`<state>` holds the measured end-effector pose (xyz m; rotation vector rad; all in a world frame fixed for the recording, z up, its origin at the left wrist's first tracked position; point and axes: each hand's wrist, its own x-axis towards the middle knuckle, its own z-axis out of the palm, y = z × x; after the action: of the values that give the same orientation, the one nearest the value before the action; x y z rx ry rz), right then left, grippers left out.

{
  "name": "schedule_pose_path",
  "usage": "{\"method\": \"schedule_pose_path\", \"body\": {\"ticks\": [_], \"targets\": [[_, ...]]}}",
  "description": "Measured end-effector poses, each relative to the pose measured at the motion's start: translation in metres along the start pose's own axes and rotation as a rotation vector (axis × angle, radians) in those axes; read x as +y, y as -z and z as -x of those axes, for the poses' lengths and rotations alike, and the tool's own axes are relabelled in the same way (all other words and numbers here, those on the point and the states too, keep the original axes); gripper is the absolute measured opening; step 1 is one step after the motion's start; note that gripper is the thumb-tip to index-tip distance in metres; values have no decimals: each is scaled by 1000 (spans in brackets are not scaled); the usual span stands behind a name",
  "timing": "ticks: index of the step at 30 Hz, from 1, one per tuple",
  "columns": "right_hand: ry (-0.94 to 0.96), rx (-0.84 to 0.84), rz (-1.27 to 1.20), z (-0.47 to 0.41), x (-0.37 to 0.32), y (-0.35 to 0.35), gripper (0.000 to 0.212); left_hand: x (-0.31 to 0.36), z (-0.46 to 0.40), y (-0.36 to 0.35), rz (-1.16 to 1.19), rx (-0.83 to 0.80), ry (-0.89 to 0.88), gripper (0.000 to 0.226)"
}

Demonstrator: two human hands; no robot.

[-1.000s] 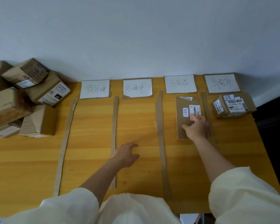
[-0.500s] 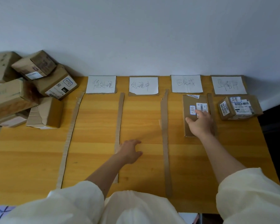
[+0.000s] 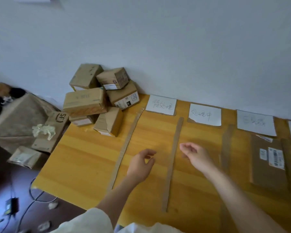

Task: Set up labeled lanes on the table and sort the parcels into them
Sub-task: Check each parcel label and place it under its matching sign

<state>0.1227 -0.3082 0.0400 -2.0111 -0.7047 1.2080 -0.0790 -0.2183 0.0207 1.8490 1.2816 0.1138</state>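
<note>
I read "SJ" on a box (image 3: 58, 121) beside the table (image 3: 84, 158). Both my left hand (image 3: 140, 164) and right hand (image 3: 196, 156) hover loose, empty. Parcels (image 3: 97, 98) sit stacked at the table's far-left corner.

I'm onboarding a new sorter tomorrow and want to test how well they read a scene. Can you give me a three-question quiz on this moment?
1. True or false: the left hand is holding a parcel.
2. Where is the pile of unsorted parcels? A) at the table's far left corner by the wall B) in the lane under the second label C) on the person's lap
3. Fill in: the flat parcel lies in the lane under the ___ label card from the left.

Key: 1. False; both it and the right hand hang empty over the table. 2. A. 3. Third.
</note>
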Motion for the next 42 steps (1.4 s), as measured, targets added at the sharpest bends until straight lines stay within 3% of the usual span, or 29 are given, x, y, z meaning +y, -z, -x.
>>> {"method": "schedule_pose_path", "body": {"ticks": [6,11,15,20,27,32,36,42], "targets": [[-13,-89,-70,-15,-71,-78,14,-59,-21,97,278,339,149,18],[-20,-133,-102,-37,-129,-143,23,-97,-43,170,445,605,310,35],[-9,-148,-106,-59,-177,-187,37,-119,-62,220,559,690,376,48],[-32,-122,-209,-83,-227,-221,43,-131,-86,261,630,694,353,57],[-65,-89,-224,-103,-266,-250,48,-137,-113,287,701,560,346,61],[-118,-67,-158,-116,-271,-263,54,-138,-125,290,731,459,315,48],[-107,-75,-175,-118,-267,-270,57,-134,-124,291,778,469,318,44],[-114,15,-425,-106,-254,-267,47,-131,-104,281,835,487,278,39]]}}
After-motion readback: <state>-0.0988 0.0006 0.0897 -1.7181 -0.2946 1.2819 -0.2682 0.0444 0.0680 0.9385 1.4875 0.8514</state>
